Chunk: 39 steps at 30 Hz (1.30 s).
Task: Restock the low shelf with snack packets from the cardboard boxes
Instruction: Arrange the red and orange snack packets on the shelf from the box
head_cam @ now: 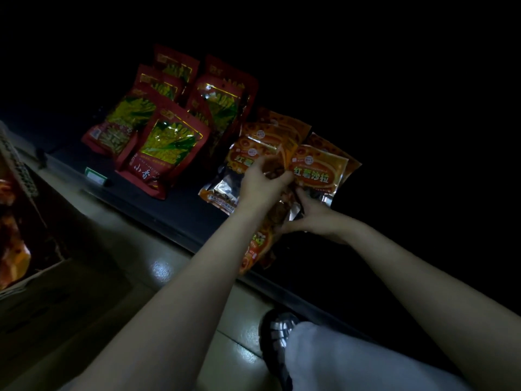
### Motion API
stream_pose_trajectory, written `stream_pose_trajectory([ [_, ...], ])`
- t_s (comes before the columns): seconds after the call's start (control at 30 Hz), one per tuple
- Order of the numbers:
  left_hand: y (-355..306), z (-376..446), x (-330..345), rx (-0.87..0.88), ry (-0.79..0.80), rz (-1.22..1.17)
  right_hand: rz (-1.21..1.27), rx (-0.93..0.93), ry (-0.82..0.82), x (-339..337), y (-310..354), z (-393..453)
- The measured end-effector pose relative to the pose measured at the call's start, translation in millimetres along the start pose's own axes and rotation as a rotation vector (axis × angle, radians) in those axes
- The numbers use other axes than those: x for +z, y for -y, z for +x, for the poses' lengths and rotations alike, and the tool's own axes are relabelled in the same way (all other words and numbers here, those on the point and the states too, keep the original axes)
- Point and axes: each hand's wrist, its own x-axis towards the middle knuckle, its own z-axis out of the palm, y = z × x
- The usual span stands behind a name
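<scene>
Dim low shelf (180, 201): orange packets (315, 172) (overlapping) pinched by both hands' fingers (282, 176)

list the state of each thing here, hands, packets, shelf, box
left hand: gripping the top of an orange packet
right hand: gripping the lower end of that packet
held orange packet: lifted, hanging past the shelf edge
orange packets: leaning in overlapping rows on the shelf
red packets: leaning in rows to their left
low shelf: partly stocked, its back too dark to see
cardboard box: open, on the floor
</scene>
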Motion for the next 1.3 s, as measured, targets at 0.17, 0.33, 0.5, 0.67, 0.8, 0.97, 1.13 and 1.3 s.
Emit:
stream_pose_trajectory([
  [0.17, 12.4, 1.9, -20.7, -0.025, 0.018, 0.134, 0.348, 0.089, -0.585, 12.7, -21.7, 2.4],
  [0.33, 55.5, -4.9, -34.5, -0.115, 0.312, 0.510, 0.627, 0.161, -0.431, -7.6, -22.5, -13.0],
  [0.5, 70.0, -11.5, -18.4, -0.107, 0.217, 0.829, 0.604, 0.173, -0.501, -10.5, -30.8, -16.6],
  [0.67, 70.0, -8.1, -25.1, -0.136, 0.123, 0.833, 0.641, 0.208, -0.603, -25.7, -31.2, -17.7],
  [0.8, 70.4, 1.5, -39.3, -0.208, 0.068, 0.772, 0.358, 0.167, -0.782, -31.8, -23.3, -4.2],
  [0.97, 74.4, 4.3, -53.8, -0.314, -0.051, 0.744, 0.103, 0.123, -0.795, -35.6, -2.7, 8.8],
  [1.13, 75.8, 3.1, -62.4, -0.341, -0.146, 0.757, -0.070, 0.235, -0.821, -30.4, -12.0, 2.8],
  [1.3, 74.0, 9.3, -68.4, -0.371, -0.246, 0.659, -0.044, 0.107, -0.705, -41.4, 6.6, -2.2],
])
